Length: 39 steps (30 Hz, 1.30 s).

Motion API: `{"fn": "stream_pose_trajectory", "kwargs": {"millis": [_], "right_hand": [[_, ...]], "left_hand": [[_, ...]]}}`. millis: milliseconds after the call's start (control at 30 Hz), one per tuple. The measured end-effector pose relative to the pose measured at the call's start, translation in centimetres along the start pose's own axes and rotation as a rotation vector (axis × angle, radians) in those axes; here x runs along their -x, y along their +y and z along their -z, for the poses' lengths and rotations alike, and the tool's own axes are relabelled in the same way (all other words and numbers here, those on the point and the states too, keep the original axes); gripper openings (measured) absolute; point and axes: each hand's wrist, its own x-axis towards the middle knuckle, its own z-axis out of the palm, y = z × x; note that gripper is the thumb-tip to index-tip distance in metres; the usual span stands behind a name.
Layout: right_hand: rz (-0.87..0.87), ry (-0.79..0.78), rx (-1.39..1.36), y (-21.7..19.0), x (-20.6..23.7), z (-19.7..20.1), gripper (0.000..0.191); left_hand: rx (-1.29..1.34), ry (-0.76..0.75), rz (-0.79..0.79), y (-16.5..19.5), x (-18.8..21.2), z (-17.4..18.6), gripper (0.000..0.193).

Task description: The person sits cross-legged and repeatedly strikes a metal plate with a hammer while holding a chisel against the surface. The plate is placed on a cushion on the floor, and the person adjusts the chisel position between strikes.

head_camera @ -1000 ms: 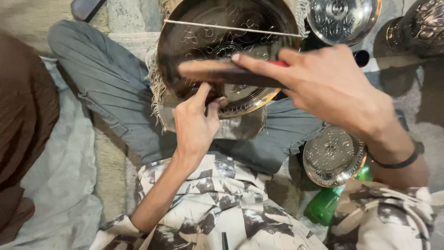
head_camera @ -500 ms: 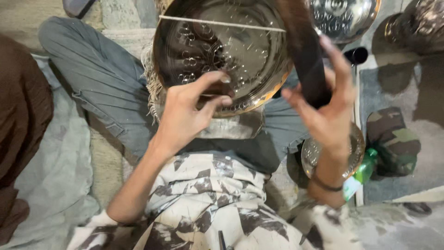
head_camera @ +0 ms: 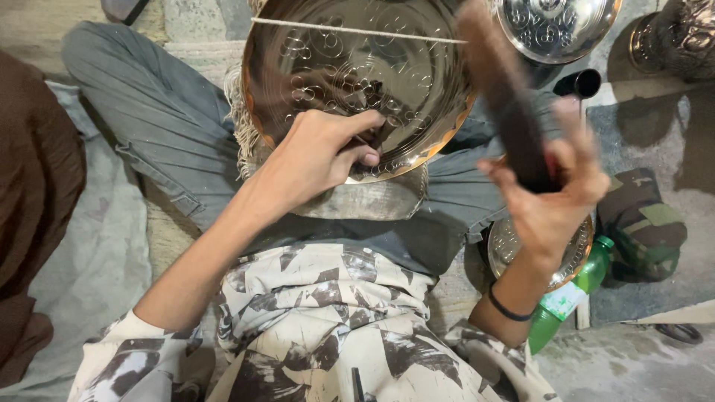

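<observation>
**Hands at an engraved metal tray**

While the left hand point(head_camera: 320, 152) presses against the near rim of a large round metal tray point(head_camera: 357, 74), its fingers are curled in tight around something small and thin held against the tray's patterned face; what that thing is cannot be told, as the fingers hide it. The tray rests tilted across the person's lap, above grey trousers point(head_camera: 149, 119), its shiny inner face covered in rings of small stamped circles and its edge showing a coppery tone. A taut string point(head_camera: 357, 31) runs straight across the tray's upper part.

The right hand point(head_camera: 555, 190) is raised to the right of the tray and apart from it, palm turned toward the camera, with the fingers wrapped firmly about the lower end of a long dark wooden block point(head_camera: 506, 97). The block stands up and leans leftward, its blurred upper end overlapping the tray's right edge in view. A black band point(head_camera: 506, 307) circles the right wrist.

Behind the right hand lies a smaller engraved dish point(head_camera: 573, 257), partly hidden, with a green plastic bottle point(head_camera: 570, 301) just beside it. Another patterned metal dish point(head_camera: 558, 26) sits at the top right, near a dark metal vessel point(head_camera: 685, 37). A camouflage-patterned cloth bundle point(head_camera: 644, 227) lies on the floor to the right.
</observation>
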Motion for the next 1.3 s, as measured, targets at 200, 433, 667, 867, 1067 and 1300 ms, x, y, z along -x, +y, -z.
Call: {"fn": "stream_pose_trajectory", "kwargs": {"millis": [200, 433, 667, 867, 1067, 1300], "right_hand": [[-0.022, -0.108, 0.163, -1.7, -1.4, -0.9, 0.058], [-0.19, -0.025, -0.085, -3.6, -0.3, -2.9, 0.07], [-0.137, -0.077, 0.218, -0.6, 4.8, -3.3, 0.08], [-0.153, -0.107, 0.305, 0.0, 5.6, -2.9, 0.073], [-0.096, -0.052, 0.317, 0.2, 6.4, -3.4, 0.076], [-0.091, -0.111, 0.264, 0.5, 7.4, -4.2, 0.078]], "left_hand": [[-0.014, 0.035, -0.056, -0.6, 0.1, -0.6, 0.034], [-0.024, -0.172, -0.039, -0.8, -1.3, -0.5, 0.05], [0.002, -0.357, -0.078, -0.4, -2.8, 0.0, 0.058], [-0.048, -0.46, -0.049, -0.2, -3.3, 0.6, 0.042], [0.05, -0.472, -0.105, -0.2, -3.5, 0.5, 0.051], [0.065, -0.4, -0.131, -0.4, -3.2, 0.7, 0.052]]}}
